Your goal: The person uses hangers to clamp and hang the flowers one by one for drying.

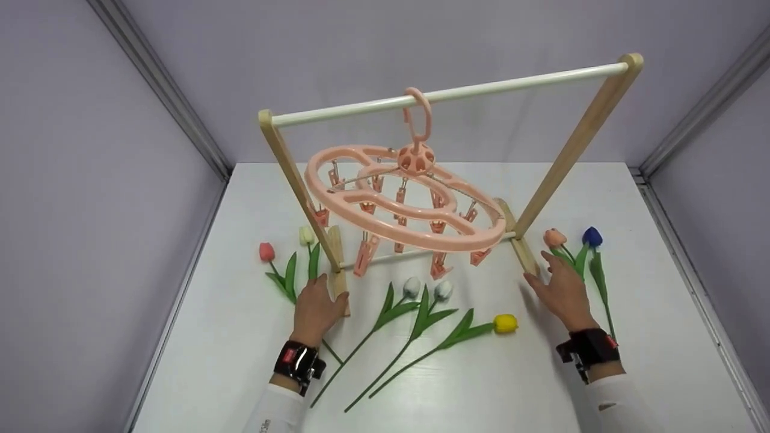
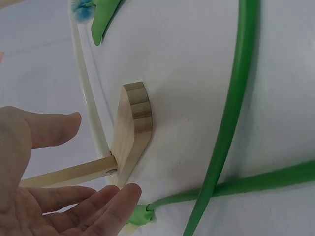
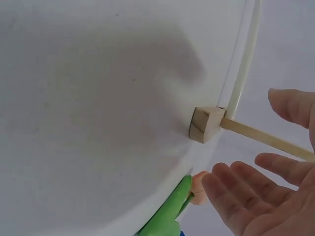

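The rack point(image 1: 481, 89) stands on the desk point(image 1: 481, 388), a wooden post at each side, a pale bar across the top. Its feet run front to back beneath the posts, presumably to stop it tipping.

The left hand point(image 1: 316, 307) is beside the left foot point(image 1: 341, 294), thumb and fingers parted and grasping nothing; whether it touches the wood I cannot tell. The right hand point(image 1: 563, 291) is just beside the right foot point(image 1: 527, 257), also free, its fingers extended and, in the right wrist view, apart from the wood. Low at both ends of the rack, the hands seem well placed to steady it evenly.

The pink hanger point(image 1: 421, 237) hangs tilted, its hook point(image 1: 428, 114) looped over the bar, which lets the clips point(image 1: 366, 258) dangle above the desk.

Tulips lie around the rack: red point(image 1: 267, 252) and cream point(image 1: 307, 235) on the left, two pale ones point(image 1: 443, 291) and a yellow one point(image 1: 505, 323) in front, peach point(image 1: 554, 238) and blue point(image 1: 592, 236) on the right. Lying flat, they probably will not roll far; this spread also keeps most heads distinct.
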A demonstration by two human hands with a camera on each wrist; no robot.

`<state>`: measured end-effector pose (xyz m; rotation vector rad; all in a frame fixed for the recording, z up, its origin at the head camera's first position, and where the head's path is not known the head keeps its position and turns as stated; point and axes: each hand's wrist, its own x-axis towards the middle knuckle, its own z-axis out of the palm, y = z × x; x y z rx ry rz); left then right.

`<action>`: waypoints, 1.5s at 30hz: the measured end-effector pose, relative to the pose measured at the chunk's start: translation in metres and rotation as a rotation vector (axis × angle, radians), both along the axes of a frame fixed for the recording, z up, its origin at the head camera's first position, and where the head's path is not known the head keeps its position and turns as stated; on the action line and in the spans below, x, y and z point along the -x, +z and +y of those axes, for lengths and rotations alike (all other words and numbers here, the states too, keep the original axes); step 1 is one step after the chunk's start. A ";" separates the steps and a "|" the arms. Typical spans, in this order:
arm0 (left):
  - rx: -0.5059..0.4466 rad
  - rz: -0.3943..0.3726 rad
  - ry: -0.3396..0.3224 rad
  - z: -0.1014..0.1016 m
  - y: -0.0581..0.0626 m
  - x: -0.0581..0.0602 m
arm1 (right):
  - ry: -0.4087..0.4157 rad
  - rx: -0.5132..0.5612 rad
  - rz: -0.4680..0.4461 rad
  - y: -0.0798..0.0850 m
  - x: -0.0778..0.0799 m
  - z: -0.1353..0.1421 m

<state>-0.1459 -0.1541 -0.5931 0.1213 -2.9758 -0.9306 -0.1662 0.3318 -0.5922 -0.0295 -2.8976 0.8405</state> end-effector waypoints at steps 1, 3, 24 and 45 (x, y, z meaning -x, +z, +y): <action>0.000 -0.004 0.003 0.000 -0.001 0.001 | -0.003 0.004 -0.016 -0.001 0.004 0.001; -0.007 -0.022 0.016 0.001 -0.002 0.004 | -0.008 0.021 -0.051 -0.003 0.012 0.001; -0.077 -0.093 0.074 0.015 -0.009 0.021 | -0.054 0.083 -0.136 -0.010 0.054 -0.002; -0.049 -0.037 0.024 0.015 -0.011 0.025 | -0.058 0.049 -0.126 -0.012 0.035 0.005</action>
